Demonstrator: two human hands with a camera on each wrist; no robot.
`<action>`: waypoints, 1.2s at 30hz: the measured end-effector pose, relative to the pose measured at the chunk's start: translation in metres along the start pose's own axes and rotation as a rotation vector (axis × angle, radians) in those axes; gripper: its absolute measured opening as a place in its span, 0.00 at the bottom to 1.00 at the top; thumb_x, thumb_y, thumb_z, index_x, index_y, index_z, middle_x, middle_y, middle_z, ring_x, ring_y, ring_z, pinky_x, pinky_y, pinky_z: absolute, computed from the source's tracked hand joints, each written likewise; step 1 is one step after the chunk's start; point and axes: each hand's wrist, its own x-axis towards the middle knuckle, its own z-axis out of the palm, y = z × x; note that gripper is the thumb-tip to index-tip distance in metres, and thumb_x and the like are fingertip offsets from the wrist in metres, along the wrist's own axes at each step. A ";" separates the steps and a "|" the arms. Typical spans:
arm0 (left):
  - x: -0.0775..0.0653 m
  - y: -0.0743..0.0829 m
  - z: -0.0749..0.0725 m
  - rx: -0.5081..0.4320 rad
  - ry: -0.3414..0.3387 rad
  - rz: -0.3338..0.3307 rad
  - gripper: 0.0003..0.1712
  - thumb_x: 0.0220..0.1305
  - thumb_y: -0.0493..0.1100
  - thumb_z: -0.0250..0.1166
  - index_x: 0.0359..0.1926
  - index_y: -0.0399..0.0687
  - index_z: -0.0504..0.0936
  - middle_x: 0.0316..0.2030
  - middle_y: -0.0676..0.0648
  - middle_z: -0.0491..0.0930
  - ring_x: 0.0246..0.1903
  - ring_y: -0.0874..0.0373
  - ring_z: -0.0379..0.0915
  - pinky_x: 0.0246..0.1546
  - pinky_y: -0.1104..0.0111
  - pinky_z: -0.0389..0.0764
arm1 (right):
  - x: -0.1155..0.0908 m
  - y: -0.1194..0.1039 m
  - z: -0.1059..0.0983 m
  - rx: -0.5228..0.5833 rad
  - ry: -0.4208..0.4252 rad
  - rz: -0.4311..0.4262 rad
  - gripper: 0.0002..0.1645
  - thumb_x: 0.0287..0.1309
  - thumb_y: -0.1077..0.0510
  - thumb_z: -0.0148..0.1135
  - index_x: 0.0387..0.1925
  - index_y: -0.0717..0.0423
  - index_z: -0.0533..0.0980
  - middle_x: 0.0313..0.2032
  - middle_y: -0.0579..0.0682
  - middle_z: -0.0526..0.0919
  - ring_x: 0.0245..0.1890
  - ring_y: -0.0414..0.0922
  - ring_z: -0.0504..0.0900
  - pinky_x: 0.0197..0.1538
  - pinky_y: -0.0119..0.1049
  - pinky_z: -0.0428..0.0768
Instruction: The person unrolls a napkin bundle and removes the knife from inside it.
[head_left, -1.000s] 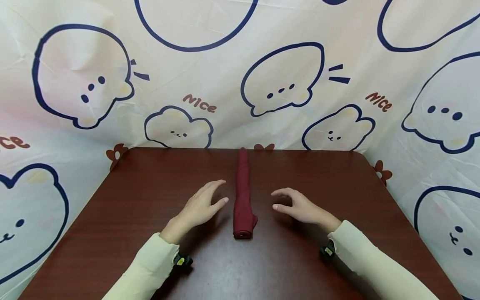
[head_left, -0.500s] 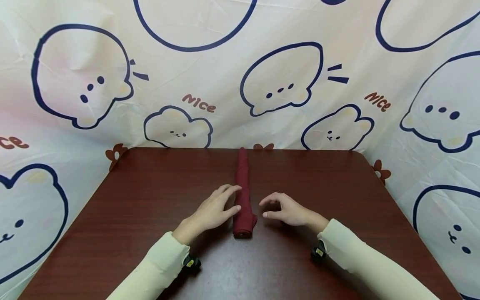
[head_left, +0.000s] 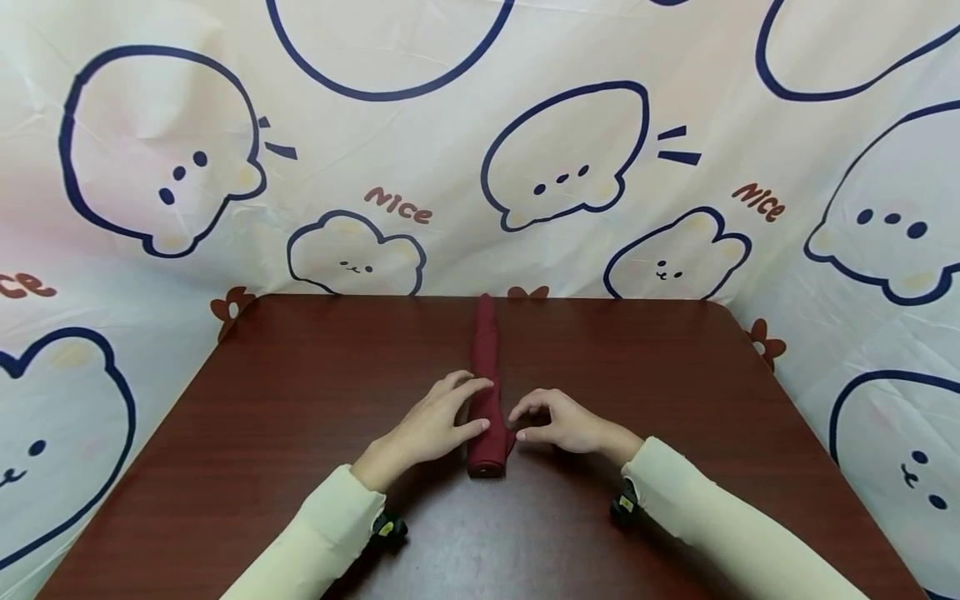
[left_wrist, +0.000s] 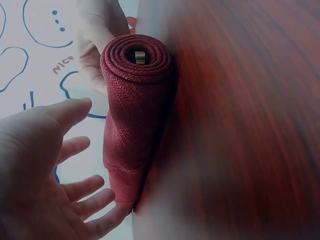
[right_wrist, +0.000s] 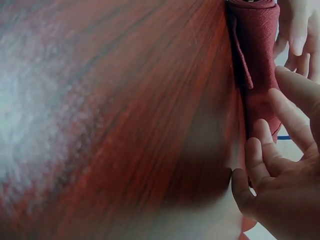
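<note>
Printed backdrop (head_left: 450, 150) behind tbl (head_left: 637, 358), which runs wide either side. Red roll (head_left: 492, 406) lies mid-tbl, far end at back edge. My L hand (head_left: 429, 423) & R hand (head_left: 572, 423) flank it, fingers relaxed, ungripped; contact unclear. Metal bit (left_wrist: 140, 57) in core: can't ID.

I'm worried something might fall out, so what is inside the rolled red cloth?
At the near end, a small shiny piece shows in the open centre of the red cloth. Whatever lies deeper is covered and cannot be seen.
</note>
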 end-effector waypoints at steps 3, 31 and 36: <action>0.002 -0.001 0.000 -0.025 -0.008 0.009 0.33 0.67 0.52 0.68 0.71 0.60 0.71 0.69 0.42 0.67 0.67 0.42 0.66 0.61 0.44 0.75 | 0.001 0.003 0.000 0.016 -0.006 -0.009 0.12 0.62 0.59 0.69 0.47 0.54 0.84 0.46 0.51 0.87 0.48 0.50 0.79 0.52 0.41 0.77; 0.016 -0.015 -0.007 0.008 -0.199 0.073 0.37 0.65 0.51 0.69 0.74 0.61 0.68 0.75 0.35 0.57 0.72 0.33 0.54 0.66 0.36 0.63 | 0.011 0.004 0.010 -0.115 -0.006 0.122 0.09 0.55 0.54 0.75 0.39 0.45 0.88 0.55 0.52 0.79 0.60 0.50 0.73 0.60 0.66 0.61; 0.017 -0.019 -0.009 0.015 -0.221 0.060 0.36 0.66 0.52 0.68 0.73 0.60 0.69 0.74 0.36 0.58 0.73 0.34 0.53 0.66 0.35 0.63 | 0.010 0.002 0.013 -0.134 0.010 0.158 0.07 0.55 0.52 0.75 0.38 0.41 0.88 0.55 0.50 0.78 0.60 0.52 0.70 0.59 0.62 0.60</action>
